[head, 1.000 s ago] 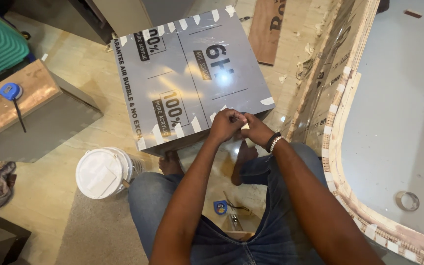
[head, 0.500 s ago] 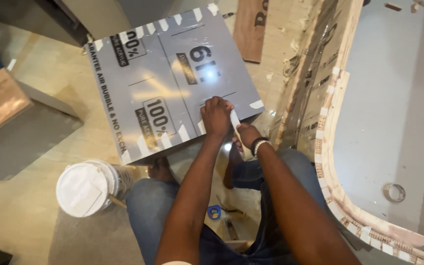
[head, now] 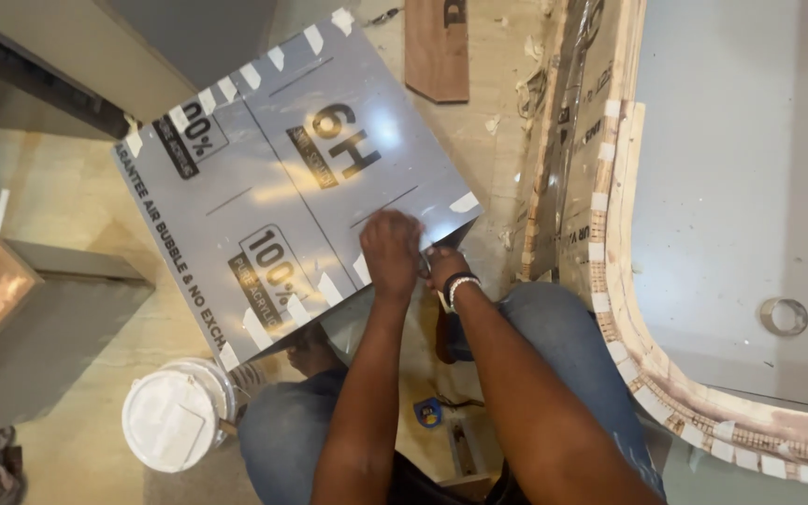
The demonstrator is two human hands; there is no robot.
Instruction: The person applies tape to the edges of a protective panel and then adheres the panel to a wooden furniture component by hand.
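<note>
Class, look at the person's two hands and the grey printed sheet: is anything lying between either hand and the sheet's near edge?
Nothing visible does. The left hand rests directly on the grey sheet near its edge, and the right hand sits beside it at the same edge.

Both forearms stretch forward from the bottom of the view, running close together and converging toward the hands. The left hand is held knuckles-up, fingers curled downward and pinched at their tips. The right hand sits just beside and slightly below it, mostly hidden behind the left, with a dark and white band around its wrist.
</note>
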